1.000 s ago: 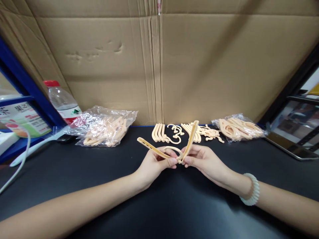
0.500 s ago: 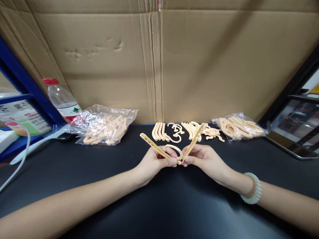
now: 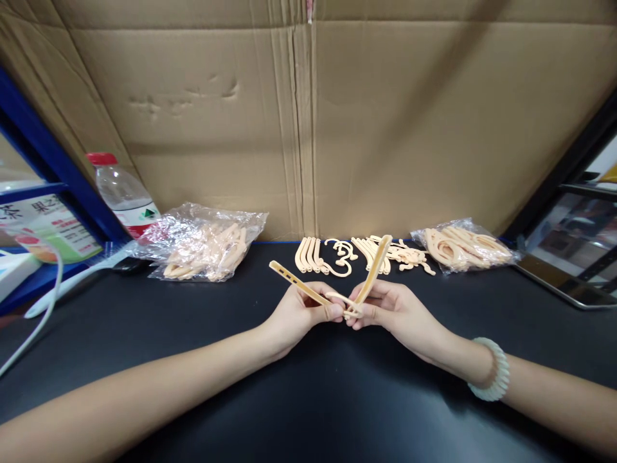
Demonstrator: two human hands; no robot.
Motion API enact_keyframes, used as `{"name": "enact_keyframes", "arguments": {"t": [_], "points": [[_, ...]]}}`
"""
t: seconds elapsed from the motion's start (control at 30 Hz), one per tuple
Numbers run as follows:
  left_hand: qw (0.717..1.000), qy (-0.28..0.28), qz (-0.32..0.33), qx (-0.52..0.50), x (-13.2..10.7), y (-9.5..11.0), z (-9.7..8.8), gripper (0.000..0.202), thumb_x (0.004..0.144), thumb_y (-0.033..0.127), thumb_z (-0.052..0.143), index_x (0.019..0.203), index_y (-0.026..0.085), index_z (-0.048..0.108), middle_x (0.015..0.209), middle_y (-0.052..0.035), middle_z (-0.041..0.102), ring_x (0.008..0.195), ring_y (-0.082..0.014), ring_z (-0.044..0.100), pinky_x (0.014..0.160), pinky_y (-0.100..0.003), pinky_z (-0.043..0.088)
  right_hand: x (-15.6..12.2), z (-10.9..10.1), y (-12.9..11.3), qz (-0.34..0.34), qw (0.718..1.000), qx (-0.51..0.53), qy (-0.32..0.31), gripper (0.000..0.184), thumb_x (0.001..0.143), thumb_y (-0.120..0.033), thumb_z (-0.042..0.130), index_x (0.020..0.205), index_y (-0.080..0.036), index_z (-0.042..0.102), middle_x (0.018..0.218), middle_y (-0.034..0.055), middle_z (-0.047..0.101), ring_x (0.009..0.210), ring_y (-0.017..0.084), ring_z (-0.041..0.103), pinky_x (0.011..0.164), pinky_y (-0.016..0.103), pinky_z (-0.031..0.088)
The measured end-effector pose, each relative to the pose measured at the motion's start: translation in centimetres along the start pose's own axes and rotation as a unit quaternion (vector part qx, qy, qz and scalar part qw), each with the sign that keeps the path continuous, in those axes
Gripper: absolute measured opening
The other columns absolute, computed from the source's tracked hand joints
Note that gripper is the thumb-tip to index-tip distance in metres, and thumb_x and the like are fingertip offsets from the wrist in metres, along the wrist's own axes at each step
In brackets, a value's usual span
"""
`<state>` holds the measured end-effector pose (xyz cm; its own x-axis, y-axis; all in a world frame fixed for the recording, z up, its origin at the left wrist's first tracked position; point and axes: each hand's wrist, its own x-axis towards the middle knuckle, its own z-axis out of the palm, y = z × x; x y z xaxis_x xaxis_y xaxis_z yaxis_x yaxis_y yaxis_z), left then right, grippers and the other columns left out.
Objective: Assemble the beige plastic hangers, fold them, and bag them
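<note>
My left hand (image 3: 306, 312) pinches the low end of the left bar (image 3: 295, 281), and my right hand (image 3: 388, 305) pinches the low end of the right bar (image 3: 374, 270). Thumbs and fingers are closed tight. The bars make a V shape, right in the middle, over the near part of the black tabletop (image 3: 250, 405). A small curved hook (image 3: 344, 298) sits where the bars meet, between my fingertips. (My fingers hide the join, so I can't tell if it is snapped tight.)

I think these parts are light, like thin plastic, stiff but a bit bendy. They look smooth, so they might slip a little. The thin hook could break if I twist it hard. The best place to hold is close to the join, where my thumbs are, not out at the long tips.

Far away, past my hands, lie more bars (image 3: 308, 255) and hooks (image 3: 343, 247). A shiny bag (image 3: 207, 247) of parts sits far left.
</note>
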<state>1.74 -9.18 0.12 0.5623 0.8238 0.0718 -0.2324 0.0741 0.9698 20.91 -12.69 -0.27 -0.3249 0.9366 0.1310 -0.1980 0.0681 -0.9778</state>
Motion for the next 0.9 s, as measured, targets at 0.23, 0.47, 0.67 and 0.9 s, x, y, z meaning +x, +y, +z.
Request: {"name": "enact_keyframes", "arguments": {"t": [0.23, 0.47, 0.67, 0.9], "points": [[1.0, 0.007, -0.007, 0.001, 0.17, -0.37, -0.28, 0.021, 0.066, 0.023, 0.086, 0.077, 0.012, 0.071, 0.074, -0.0025, 0.07, 0.069, -0.0117, 0.064, 0.071, -0.023, 0.052, -0.26, 0.57, -0.12, 0.023, 0.998, 0.056, 0.018, 0.024, 0.077, -0.03, 0.08, 0.091, -0.016, 0.068, 0.083, 0.0026, 0.069, 0.075, 0.014, 0.068, 0.074, 0.027, 0.058], [1.0, 0.002, -0.008, 0.02, 0.09, -0.2, -0.35, 0.018, 0.067, 0.022, 0.085, 0.078, 0.013, 0.074, 0.074, -0.0036, 0.072, 0.069, -0.0131, 0.065, 0.072, -0.025, 0.052, -0.21, 0.61, -0.28, 0.031, 0.997, 0.071, 0.019, 0.024, 0.075, -0.03, 0.081, 0.088, -0.016, 0.067, 0.083, 0.0025, 0.069, 0.075, 0.014, 0.068, 0.072, 0.027, 0.058], [0.999, -0.046, -0.015, -0.018, 0.07, 0.29, -0.28, 0.015, 0.066, 0.018, 0.084, 0.075, 0.013, 0.074, 0.078, -0.0049, 0.072, 0.071, -0.0141, 0.065, 0.072, -0.025, 0.051, -0.16, 0.18, 0.2, 0.024, 0.998, 0.056, 0.008, 0.022, 0.077, -0.03, 0.079, 0.09, -0.017, 0.067, 0.086, 0.0031, 0.068, 0.078, 0.015, 0.068, 0.073, 0.029, 0.058], [0.997, -0.044, -0.055, -0.036, -0.06, 0.38, -0.39, 0.018, 0.063, 0.019, 0.086, 0.072, 0.013, 0.072, 0.074, -0.005, 0.073, 0.069, -0.0153, 0.067, 0.071, -0.027, 0.053, -0.25, 0.32, 0.24, -0.001, 0.999, 0.028, -0.019, 0.018, 0.079, -0.027, 0.077, 0.089, -0.017, 0.066, 0.082, 0.0025, 0.07, 0.077, 0.015, 0.069, 0.074, 0.028, 0.058]]}}
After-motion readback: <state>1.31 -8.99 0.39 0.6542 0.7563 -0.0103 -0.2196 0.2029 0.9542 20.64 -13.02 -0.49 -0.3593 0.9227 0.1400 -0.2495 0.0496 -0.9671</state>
